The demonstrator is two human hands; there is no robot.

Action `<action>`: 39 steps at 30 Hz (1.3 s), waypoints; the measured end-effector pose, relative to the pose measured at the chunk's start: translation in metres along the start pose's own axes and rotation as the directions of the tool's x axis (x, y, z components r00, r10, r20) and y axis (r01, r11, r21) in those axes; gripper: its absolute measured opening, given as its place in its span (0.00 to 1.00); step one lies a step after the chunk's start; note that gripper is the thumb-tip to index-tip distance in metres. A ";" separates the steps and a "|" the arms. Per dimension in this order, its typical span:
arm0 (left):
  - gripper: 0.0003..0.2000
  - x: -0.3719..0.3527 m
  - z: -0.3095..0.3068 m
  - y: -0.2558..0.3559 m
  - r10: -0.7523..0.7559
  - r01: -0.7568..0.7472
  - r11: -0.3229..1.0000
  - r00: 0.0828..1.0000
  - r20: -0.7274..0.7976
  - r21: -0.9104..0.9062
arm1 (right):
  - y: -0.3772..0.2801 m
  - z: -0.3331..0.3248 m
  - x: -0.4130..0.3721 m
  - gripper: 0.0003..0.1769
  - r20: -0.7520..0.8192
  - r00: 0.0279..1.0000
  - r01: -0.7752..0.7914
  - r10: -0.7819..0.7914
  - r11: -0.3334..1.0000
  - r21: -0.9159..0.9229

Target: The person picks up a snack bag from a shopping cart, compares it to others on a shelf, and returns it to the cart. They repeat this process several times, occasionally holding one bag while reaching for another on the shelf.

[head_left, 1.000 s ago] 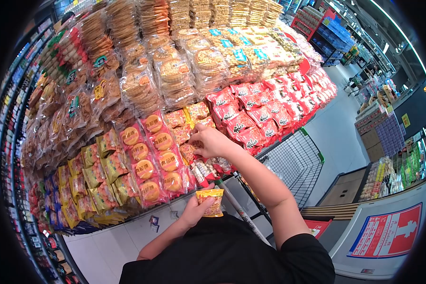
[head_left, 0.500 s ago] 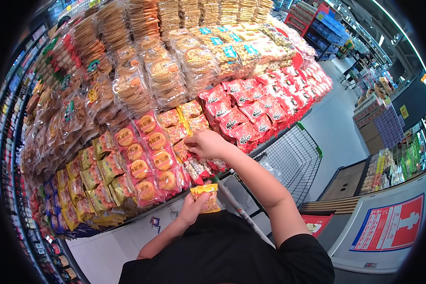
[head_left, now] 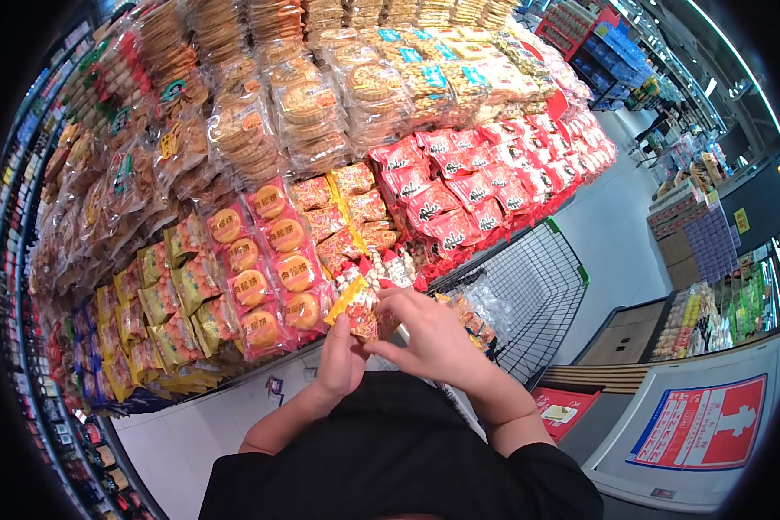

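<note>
A small snack packet (head_left: 360, 314) with a yellow edge and orange-red print is tilted in front of my chest. My left hand (head_left: 340, 360) pinches its lower left part between thumb and fingers. My right hand (head_left: 425, 334) is closed at the packet's right side, its fingertips partly hidden behind it. Just beyond the hands lie similar orange-and-yellow packets (head_left: 325, 224) in rows on the display, with small red-and-white packets (head_left: 396, 264) at the front edge.
Pink packs of round cakes (head_left: 284, 230) and yellow bags (head_left: 204, 299) fill the left. Red packets (head_left: 446, 195) lie to the right. Bagged flat cakes (head_left: 308, 108) are piled behind. A wire shopping cart (head_left: 542, 290) stands at right, with several packets and a clear bag inside.
My right hand has drawn back from the display towards my chest and met the left hand at the packet. The left hand has raised and tilted its packet.
</note>
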State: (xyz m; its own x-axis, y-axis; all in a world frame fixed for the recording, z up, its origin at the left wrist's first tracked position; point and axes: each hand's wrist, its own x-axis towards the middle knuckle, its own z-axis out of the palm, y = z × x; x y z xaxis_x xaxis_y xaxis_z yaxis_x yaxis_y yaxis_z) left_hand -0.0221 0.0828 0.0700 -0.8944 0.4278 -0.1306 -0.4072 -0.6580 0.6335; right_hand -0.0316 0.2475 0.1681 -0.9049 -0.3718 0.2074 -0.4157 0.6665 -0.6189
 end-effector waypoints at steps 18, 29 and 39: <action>0.32 0.006 -0.017 0.016 -0.065 0.019 0.972 0.980 0.186 0.236 | -0.003 -0.038 0.017 0.44 0.392 0.831 0.508 -0.395 0.826 -0.244; 0.35 0.004 -0.013 0.052 -0.253 0.185 0.953 0.923 0.291 0.241 | -0.007 -0.028 0.033 0.37 0.535 0.782 0.366 -0.319 0.930 0.019; 0.28 0.026 0.011 0.093 0.205 -0.279 0.430 0.956 0.208 0.858 | 0.094 -0.010 0.089 0.28 0.037 0.995 0.085 -0.091 0.986 0.145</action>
State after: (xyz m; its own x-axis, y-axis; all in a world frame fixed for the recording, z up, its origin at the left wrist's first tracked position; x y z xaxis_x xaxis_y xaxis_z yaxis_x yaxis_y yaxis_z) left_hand -0.0811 0.0392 0.1337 -0.9004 0.4031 0.1637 0.2332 0.1295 0.9638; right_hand -0.1522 0.2829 0.1361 -0.8591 -0.4546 0.2350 -0.4734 0.5317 -0.7022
